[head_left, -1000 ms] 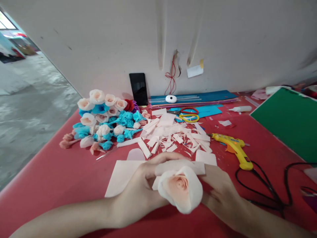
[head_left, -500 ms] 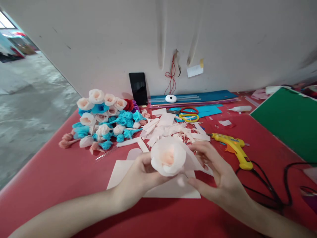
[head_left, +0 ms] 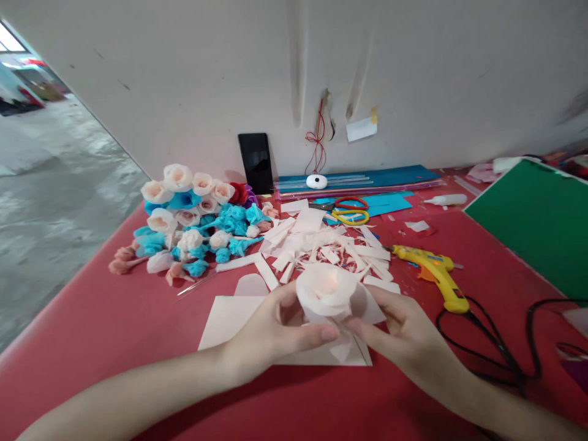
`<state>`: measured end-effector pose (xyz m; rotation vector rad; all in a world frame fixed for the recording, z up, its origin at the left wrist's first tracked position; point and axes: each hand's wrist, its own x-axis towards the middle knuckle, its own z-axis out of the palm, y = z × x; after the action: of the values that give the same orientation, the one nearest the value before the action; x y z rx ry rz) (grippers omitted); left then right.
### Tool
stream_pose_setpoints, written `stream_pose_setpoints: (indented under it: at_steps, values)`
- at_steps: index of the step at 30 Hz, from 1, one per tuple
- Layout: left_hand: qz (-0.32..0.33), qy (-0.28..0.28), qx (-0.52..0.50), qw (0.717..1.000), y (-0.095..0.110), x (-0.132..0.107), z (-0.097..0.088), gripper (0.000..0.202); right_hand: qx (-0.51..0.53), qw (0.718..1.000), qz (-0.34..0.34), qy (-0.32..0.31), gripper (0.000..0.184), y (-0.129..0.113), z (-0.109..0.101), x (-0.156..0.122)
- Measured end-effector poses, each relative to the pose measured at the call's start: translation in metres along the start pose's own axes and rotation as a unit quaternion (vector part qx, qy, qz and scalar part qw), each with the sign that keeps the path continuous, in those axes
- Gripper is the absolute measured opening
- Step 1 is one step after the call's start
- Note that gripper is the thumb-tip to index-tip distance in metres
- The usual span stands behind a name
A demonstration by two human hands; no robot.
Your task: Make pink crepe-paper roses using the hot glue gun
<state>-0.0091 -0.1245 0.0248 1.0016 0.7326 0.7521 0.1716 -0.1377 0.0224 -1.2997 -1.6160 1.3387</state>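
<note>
A pale paper flower [head_left: 327, 289] is held, opening upward, above the red table [head_left: 92, 343], over a pale sheet [head_left: 225, 321] partly covered by the left hand [head_left: 275, 331]. Its base is clasped between that hand's thumb and curled fingers. A thin petal [head_left: 370, 307] is pinched at its side by the right hand [head_left: 404, 327], whose far fingertips are hidden. Behind, the surface is cluttered with paper scraps [head_left: 305, 242]. Crepe flowers [head_left: 187, 217] are heaped by the left edge; scissors [head_left: 320, 207] and a phone [head_left: 255, 162] are placed towards the back edge, a glue gun [head_left: 432, 266] and green board [head_left: 533, 220] towards the right.
</note>
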Motion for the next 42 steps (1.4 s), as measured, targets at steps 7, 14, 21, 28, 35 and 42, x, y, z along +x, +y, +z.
stream_pose_setpoints:
  at_steps: [7, 14, 21, 28, 35, 42]
  values:
    - [0.039, -0.044, -0.016, 0.998, -0.001, 0.0, -0.009, 0.029, 0.147, 0.987, 0.034, -0.057, 0.017, -0.002, -0.009, 0.003]
    - [0.082, 0.014, 0.103, 0.991, 0.0, 0.004, -0.009, 0.041, 0.198, 0.972, 0.087, -0.089, 0.023, 0.004, -0.005, 0.0]
    - [0.067, 0.022, 0.142, 0.987, 0.002, 0.002, -0.008, 0.058, 0.165, 0.976, 0.1, -0.101, 0.025, 0.003, -0.003, 0.002]
    - [0.096, 0.031, 0.168, 0.981, 0.005, 0.003, -0.006, 0.058, 0.127, 0.984, 0.086, -0.088, 0.02, 0.002, 0.002, 0.001]
    - [0.117, 0.048, 0.202, 0.971, 0.003, 0.001, -0.005, 0.055, 0.071, 0.993, 0.079, -0.053, 0.017, 0.001, 0.006, 0.002]
    - [0.108, 0.075, 0.209, 0.969, 0.001, 0.002, -0.003, 0.051, 0.029, 0.998, 0.049, -0.031, 0.019, 0.0, 0.007, 0.001]
